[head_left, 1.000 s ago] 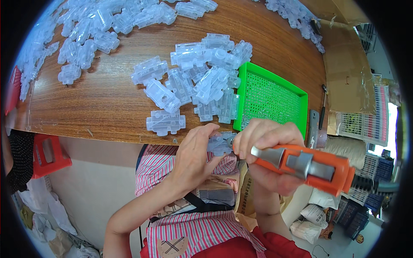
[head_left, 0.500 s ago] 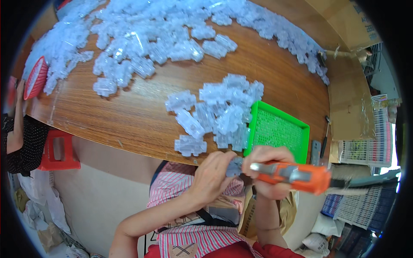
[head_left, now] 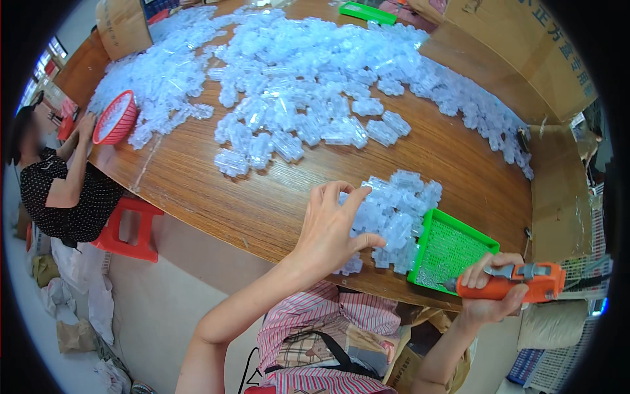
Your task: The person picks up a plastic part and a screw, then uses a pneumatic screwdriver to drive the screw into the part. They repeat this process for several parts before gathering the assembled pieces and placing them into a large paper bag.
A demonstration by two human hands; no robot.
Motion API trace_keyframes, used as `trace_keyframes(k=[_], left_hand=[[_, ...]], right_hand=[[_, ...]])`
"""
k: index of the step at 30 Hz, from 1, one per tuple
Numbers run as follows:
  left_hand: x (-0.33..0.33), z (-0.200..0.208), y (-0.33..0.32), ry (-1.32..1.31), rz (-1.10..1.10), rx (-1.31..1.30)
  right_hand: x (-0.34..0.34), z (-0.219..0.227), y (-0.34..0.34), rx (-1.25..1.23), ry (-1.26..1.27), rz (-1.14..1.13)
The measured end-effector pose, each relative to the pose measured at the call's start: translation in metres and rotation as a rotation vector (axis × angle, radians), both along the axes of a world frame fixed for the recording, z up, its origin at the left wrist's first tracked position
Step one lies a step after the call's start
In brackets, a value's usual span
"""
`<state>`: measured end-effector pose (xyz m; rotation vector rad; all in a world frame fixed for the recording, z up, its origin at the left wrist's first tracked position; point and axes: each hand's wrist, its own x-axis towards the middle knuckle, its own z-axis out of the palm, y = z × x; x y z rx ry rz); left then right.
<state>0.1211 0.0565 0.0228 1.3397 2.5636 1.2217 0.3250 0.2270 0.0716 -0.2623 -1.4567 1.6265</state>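
Note:
My left hand (head_left: 326, 226) reaches over a small heap of clear plastic housings (head_left: 397, 220) near the table's front edge. Thumb and fingers are spread apart around the heap's left side, with nothing held between them. Wrapped around an orange electric screwdriver (head_left: 541, 284) is my right hand (head_left: 482, 302). The tool lies nearly level, its tip pointing left at the near end of a green tray (head_left: 469, 232). Small metallic pieces, too fine to make out singly, cover the tray's bottom. The heap sits just left of the tray.
A large spread of similar clear housings (head_left: 282, 59) covers the far table. Another person (head_left: 65, 184) works at the left beside a red basket (head_left: 115, 118) and a red stool (head_left: 134, 230). Cardboard (head_left: 561, 190) walls the right side. A brown paper bag (head_left: 453, 377) is below the table edge.
My left hand has left a clear housing at the table edge and moved up to the heap, opening. The screwdriver has moved right to the tray in my right hand. The view has shifted.

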Motion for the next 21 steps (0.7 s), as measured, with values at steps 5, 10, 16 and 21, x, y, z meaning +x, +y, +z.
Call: trace_keyframes(k=[5, 10, 16, 21], left_hand=[[-0.078, -0.01, -0.018, 0.233, 0.26, -0.127], [-0.144, -0.03, -0.033, 0.522, 0.134, -0.28], [-0.165, -0.039, -0.031, 0.683, -0.08, -0.245], [-0.143, -0.03, -0.051, 0.053, 0.1, 0.117]], right_hand=[[0.01, 0.001, 0.005, 0.008, 0.031, -0.013], [0.01, 0.0, 0.001, 0.03, -0.007, -0.002], [0.001, -0.004, -0.006, 0.04, 0.006, -0.05], [-0.007, -0.008, 0.009, 0.065, -0.05, -0.111]])
